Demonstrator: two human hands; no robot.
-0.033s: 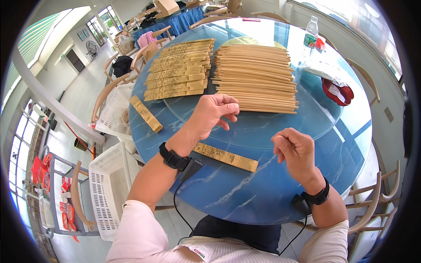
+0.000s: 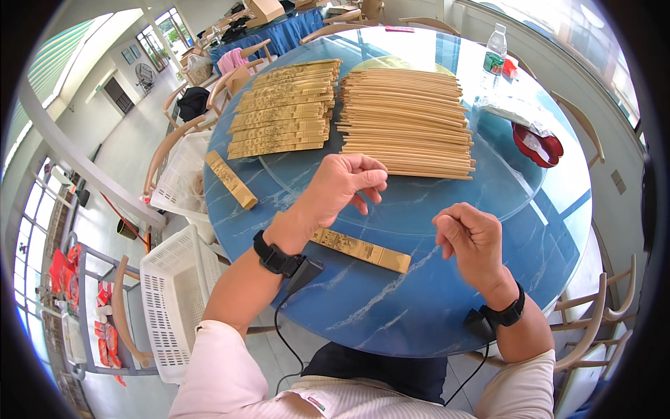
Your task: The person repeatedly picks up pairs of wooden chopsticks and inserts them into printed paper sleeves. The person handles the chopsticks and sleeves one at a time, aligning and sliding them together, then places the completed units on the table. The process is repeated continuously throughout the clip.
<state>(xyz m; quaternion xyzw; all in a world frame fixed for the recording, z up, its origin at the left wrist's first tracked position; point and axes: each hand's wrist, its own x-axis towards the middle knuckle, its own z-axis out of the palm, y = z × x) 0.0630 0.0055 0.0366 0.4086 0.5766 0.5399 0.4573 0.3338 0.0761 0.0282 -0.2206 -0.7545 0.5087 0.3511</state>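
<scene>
My left hand (image 2: pixel 343 183) hovers over the blue round table, in front of a row of wooden chopsticks (image 2: pixel 408 126). Its fingers are loosely bent and partly apart, with nothing seen in them. Below the left wrist lies a flat golden paper sleeve (image 2: pixel 359 249) with dark print, its left end partly hidden by the wrist. To the right, my right hand (image 2: pixel 471 237) hangs above bare tabletop, fingers curled in and thumb against them, holding nothing visible. Many overlapping golden sleeves (image 2: pixel 283 112) lie left of the chopsticks. Another single sleeve (image 2: pixel 230 180) rests near the table's left edge.
A plastic bottle (image 2: pixel 495 50) stands at the back right, near a clear plastic bag (image 2: pixel 513 115) and a red bowl (image 2: pixel 537 148). White plastic baskets (image 2: pixel 171 307) are left of the table (image 2: pixel 391 314). Wooden chairs surround it. Cables hang from both wristbands.
My left hand has shifted slightly to the right and toward me. My right hand stays where it was.
</scene>
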